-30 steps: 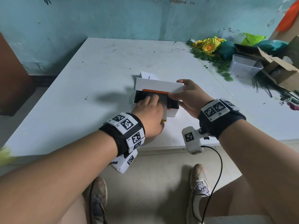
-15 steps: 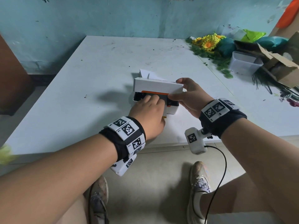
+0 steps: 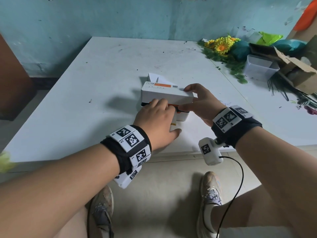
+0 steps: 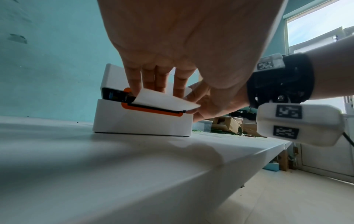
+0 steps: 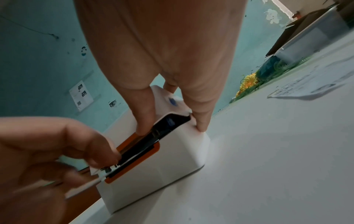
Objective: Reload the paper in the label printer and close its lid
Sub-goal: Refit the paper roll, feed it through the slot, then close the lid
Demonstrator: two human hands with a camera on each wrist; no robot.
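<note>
two hands work the label printer point(image 3: 164, 100) on the white table point(image 3: 85, 109). compared with a moment ago, the lid point(image 3: 165, 93) has swung down: its top face with the orange panel now shows to the head camera, where before only its white underside edge stood raised over the dark paper bay. only a narrow dark gap is left beneath it.

the right hand point(image 3: 199, 102) is clamped on the lid's end, fingers curled over the top edge and thumb pressed under the front lip beside the orange trim. the left hand point(image 3: 157, 121) lies just in front of those fingers, its four fingertips point(image 4: 134, 89) close together and fairly straight, pressing down on the white label paper point(image 4: 164, 100) where it leaves the slot; the free end curls out toward the palm.

that puts the reload nearly done, i judge: the paper is threaded and the lid only lacks its final latch. the risk is the left fingertips sitting in the closing gap, so they would need to slide clear while keeping the strip flat.

beyond the right fingers lie artificial sunflowers point(image 3: 221, 45), a clear plastic tub point(image 3: 259, 67) and a cardboard box point(image 3: 298, 73).
</note>
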